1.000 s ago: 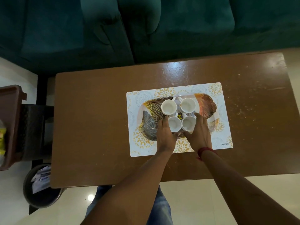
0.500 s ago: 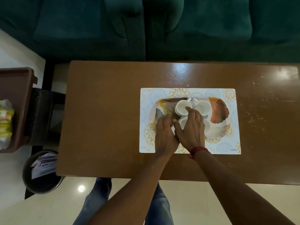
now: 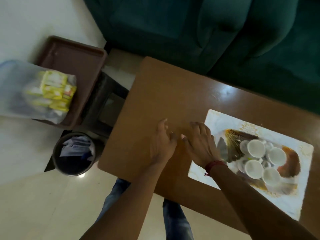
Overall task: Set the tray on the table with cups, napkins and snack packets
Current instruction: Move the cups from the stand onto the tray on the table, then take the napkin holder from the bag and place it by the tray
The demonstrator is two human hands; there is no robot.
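Note:
A patterned tray [image 3: 287, 155] with a leaf design rests on a white floral placemat [image 3: 221, 122] on the brown table [image 3: 155, 94]. Several white cups [image 3: 256, 148] stand clustered in the tray's middle. My left hand [image 3: 160, 144] and my right hand [image 3: 199, 144] hover side by side over bare table, left of the placemat, fingers spread and holding nothing. Yellow snack packets [image 3: 55, 90] lie in a clear plastic bag [image 3: 19, 89] on a brown tray [image 3: 74, 63] at the far left, off the table.
A dark round bin [image 3: 74, 153] with paper scraps stands on the floor by the table's left corner. A dark stool [image 3: 105, 108] supports the brown tray. A green sofa [image 3: 207, 32] runs behind the table. My legs show below the table edge.
Both hands have let go of the cups and moved left off the tray. The view has swung left and tilted, bringing the packets and bin into sight.

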